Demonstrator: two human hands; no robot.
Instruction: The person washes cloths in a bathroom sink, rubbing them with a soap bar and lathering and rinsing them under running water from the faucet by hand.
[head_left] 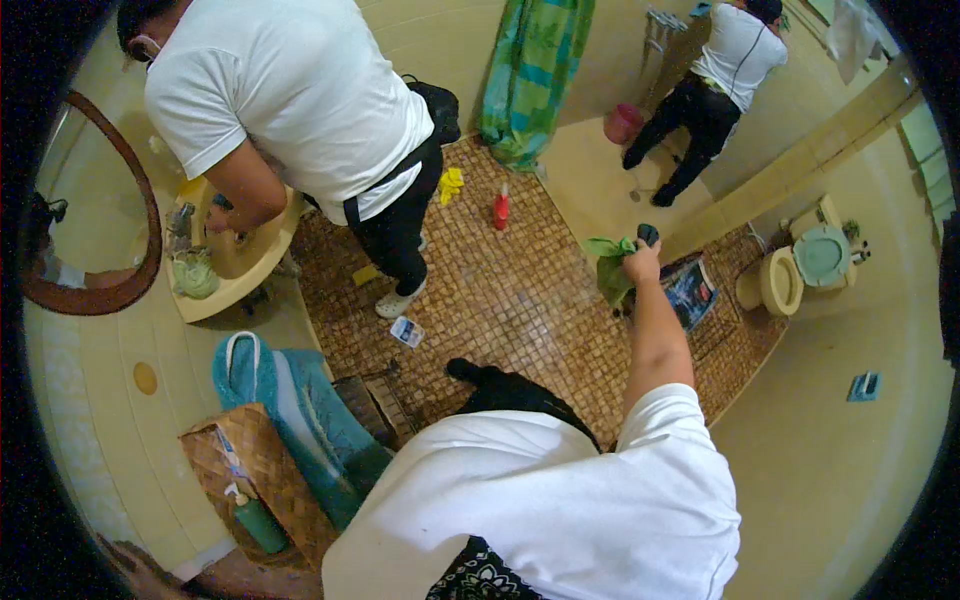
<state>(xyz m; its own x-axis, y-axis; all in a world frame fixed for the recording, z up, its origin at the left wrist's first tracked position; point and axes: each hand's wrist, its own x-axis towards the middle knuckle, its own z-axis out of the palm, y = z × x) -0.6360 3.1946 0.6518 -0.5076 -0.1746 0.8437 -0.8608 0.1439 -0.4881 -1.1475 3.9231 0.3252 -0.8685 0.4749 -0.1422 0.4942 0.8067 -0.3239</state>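
Observation:
My right hand (643, 263) is stretched out ahead over the tiled floor, fingers closed around a green cloth (613, 275) that hangs down on its left side. A small dark rounded thing (648, 235) shows at the top of the same hand; its kind is unclear. Below and right of the hand, a printed sheet or bag with a dark picture (688, 293) lies on the floor. My left hand is out of sight.
One person (290, 110) bends over a sink (255, 260) at left; another (735, 70) stands in the shower area by a pink bucket (623, 123). A red bottle (501, 208) and yellow gloves (451, 185) are on the floor. A toilet (780, 281) stands right.

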